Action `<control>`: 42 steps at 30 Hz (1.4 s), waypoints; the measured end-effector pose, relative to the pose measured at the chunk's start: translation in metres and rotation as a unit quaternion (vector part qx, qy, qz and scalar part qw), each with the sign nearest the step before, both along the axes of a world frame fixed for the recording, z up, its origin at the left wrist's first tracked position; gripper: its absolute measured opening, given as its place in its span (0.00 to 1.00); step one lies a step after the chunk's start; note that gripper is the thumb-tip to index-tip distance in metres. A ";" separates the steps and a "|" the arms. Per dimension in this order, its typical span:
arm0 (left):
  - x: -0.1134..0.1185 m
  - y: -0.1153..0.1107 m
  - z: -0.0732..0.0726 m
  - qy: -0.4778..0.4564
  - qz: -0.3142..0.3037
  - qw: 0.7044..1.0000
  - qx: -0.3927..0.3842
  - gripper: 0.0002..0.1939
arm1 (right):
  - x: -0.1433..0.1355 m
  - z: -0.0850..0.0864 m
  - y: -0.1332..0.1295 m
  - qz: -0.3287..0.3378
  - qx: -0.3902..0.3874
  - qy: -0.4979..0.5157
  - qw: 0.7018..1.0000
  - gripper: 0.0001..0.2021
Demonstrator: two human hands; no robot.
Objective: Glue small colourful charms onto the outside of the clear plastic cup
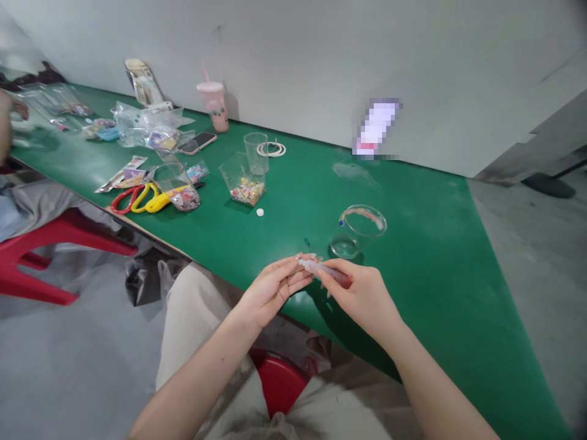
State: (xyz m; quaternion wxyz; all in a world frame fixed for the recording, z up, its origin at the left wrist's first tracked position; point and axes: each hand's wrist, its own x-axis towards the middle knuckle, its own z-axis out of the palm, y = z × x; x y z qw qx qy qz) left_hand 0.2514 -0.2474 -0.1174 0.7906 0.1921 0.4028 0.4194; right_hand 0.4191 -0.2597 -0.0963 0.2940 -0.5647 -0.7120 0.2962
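Observation:
My right hand [362, 290] is closed around a slim translucent tube [332, 272] with a reddish end and a whitish nozzle. The nozzle points left, at the fingertips of my left hand [279, 284]. Those fingers are curled together palm up, with the thumb against them; whatever lies between them is too small to make out. Just beyond my hands, a small clear round dish [344, 245] rests on the green table [426, 293]. Behind it lies a clear ring-shaped loop [364, 220] with pinkish pieces along one side and a blue bit at its left end.
A small white cap [260, 212], a clear cup of colourful pieces [246, 189], an upright clear cup [255, 153] and white coiled tubing [275, 149] stand left of centre. Further left are red-and-yellow-handled scissors [137, 198], phones and a pink drink cup [213, 107]. Another person's hand [18, 109] shows far left.

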 end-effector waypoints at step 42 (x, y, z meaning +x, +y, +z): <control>-0.068 -0.037 0.009 -0.091 0.118 0.979 -0.137 0.20 | -0.092 -0.022 0.087 -0.131 -0.171 0.432 0.876 0.12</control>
